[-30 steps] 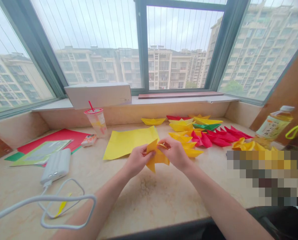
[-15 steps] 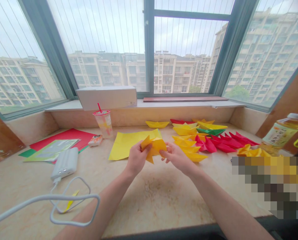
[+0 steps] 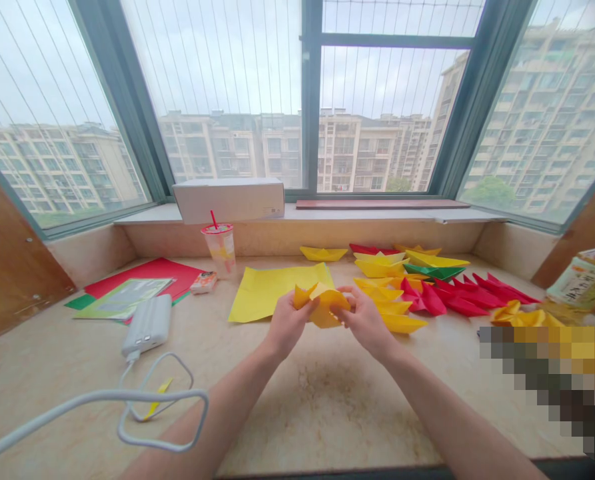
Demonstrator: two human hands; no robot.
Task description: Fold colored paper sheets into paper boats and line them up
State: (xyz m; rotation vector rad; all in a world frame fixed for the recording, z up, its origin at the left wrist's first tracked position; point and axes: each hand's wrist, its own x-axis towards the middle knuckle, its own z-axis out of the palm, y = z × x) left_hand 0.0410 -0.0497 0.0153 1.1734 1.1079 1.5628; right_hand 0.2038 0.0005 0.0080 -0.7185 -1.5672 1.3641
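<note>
Folded orange-yellow paper [image 3: 328, 305] is up at the near right corner of the flat yellow sheet [image 3: 262, 292], between both hands, long axis roughly left-right. Left hand [image 3: 286, 323]: fingers clamped on its left end. Right hand [image 3: 364, 317]: fingers pinching its right edge. Neither hand is nearer; both touch. Yellow paper boat [image 3: 404, 324] sits right of the sheet.

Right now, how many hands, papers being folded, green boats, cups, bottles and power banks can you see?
Hands: 2, the left hand and right hand
Folded paper in hand: 1
Green boat: 1
Cup: 1
Bottle: 1
Power bank: 1
Total: 7
</note>
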